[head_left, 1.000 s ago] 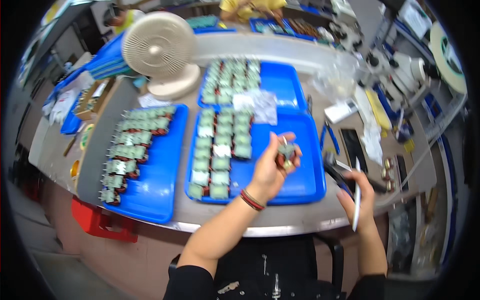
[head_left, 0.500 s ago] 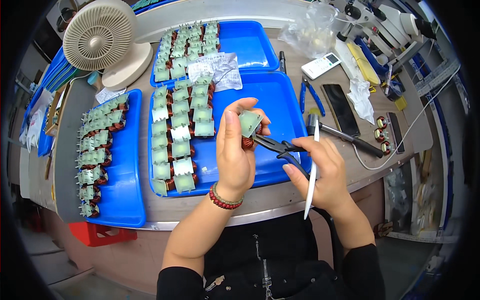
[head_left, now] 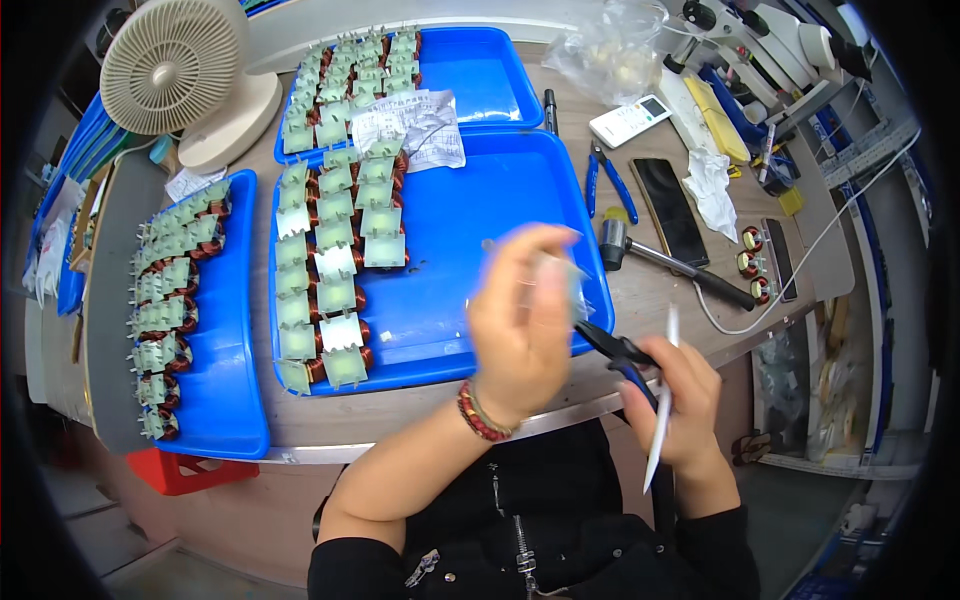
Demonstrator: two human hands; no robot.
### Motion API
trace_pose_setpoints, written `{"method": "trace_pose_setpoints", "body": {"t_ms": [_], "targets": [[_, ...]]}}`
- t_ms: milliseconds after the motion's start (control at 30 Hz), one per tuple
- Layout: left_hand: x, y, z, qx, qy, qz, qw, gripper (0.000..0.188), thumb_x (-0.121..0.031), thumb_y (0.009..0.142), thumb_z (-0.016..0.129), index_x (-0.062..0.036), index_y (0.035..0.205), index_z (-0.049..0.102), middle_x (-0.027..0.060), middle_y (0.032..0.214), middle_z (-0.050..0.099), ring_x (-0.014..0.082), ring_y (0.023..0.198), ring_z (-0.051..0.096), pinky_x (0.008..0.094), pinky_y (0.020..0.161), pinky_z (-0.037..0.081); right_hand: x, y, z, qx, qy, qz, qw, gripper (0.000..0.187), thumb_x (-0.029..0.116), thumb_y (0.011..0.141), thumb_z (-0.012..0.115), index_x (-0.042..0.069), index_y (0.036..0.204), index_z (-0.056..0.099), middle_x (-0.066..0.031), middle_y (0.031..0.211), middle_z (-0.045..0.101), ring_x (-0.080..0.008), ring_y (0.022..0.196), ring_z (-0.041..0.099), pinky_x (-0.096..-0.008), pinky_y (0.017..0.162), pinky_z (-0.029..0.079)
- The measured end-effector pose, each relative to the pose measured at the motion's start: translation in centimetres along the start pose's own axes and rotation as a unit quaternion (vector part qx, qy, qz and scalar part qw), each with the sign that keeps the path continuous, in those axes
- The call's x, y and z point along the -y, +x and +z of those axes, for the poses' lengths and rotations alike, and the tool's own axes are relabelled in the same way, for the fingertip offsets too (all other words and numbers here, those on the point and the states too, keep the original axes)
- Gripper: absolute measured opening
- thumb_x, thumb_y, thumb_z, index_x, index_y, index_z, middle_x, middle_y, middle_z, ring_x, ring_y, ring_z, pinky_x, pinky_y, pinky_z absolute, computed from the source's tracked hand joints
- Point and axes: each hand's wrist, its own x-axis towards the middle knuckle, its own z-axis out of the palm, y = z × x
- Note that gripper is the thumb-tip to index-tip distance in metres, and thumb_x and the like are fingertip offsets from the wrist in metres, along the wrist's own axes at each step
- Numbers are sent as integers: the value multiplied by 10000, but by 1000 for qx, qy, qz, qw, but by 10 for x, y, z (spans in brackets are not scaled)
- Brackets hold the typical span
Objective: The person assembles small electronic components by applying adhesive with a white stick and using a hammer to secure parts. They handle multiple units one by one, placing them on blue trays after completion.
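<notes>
My left hand (head_left: 520, 330), smeared by motion, is curled around a copper-wire coil with a pale green plate (head_left: 576, 284); fingers and blur hide most of it. In my right hand (head_left: 687, 400) are black-jawed pliers (head_left: 608, 344), their tips meeting the coil piece beside my left thumb. A white pointed stick (head_left: 658, 440) is also gripped there, crossing the plier handles. Both hands hover over the front right corner of the middle blue tray (head_left: 440, 300). Rows of similar coil pieces (head_left: 335, 264) stand along that tray's left side, plates up.
More coil pieces stand in the left blue tray (head_left: 232, 390) and back blue tray (head_left: 480, 75). A paper sheet (head_left: 410, 130) overlaps two trays. Rightward lie blue-handled pliers (head_left: 612, 182), a hammer (head_left: 680, 264), a phone (head_left: 668, 212) and a white remote (head_left: 630, 121). A fan (head_left: 172, 70) stands back left.
Both hands have moved right and slightly toward me, with the coil piece, pliers and white stick still in them. My left hand has turned and blurred. The whole view has shifted a little left.
</notes>
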Motion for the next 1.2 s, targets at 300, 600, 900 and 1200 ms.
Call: {"method": "trace_pose_setpoints", "body": {"t_ms": [300,600,900,1200], "targets": [[-12,25,-28,103,-407,-224,880,352,-307,942,260,-32,965,480,131,688,551,186,553,495,256,505,389,-23,0,-2,-26,-93,-32,995,332,148,627,697,44,917,574,-101,719,557,-273,634,537,-343,543,424],[-16,32,-37,155,-501,-292,800,354,-319,937,280,-27,996,472,134,661,537,196,527,471,267,514,375,-32,12,22,57,-177,-37,982,354,218,642,696,67,936,571,-74,717,496,-254,679,495,-345,542,408],[-9,32,-40,150,-522,-299,785,351,-305,921,326,-25,1078,468,132,712,539,192,591,479,268,560,375,-61,-19,3,-61,-106,9,993,388,161,633,705,34,963,546,-138,891,552,-316,792,496,-370,687,409],[-4,34,-39,110,-527,-328,776,313,-266,902,381,-25,1077,477,127,727,531,214,603,486,284,556,393,-97,-42,10,-80,-144,-22,986,393,157,621,701,43,954,528,-136,922,539,-319,857,488,-417,824,344]]}}
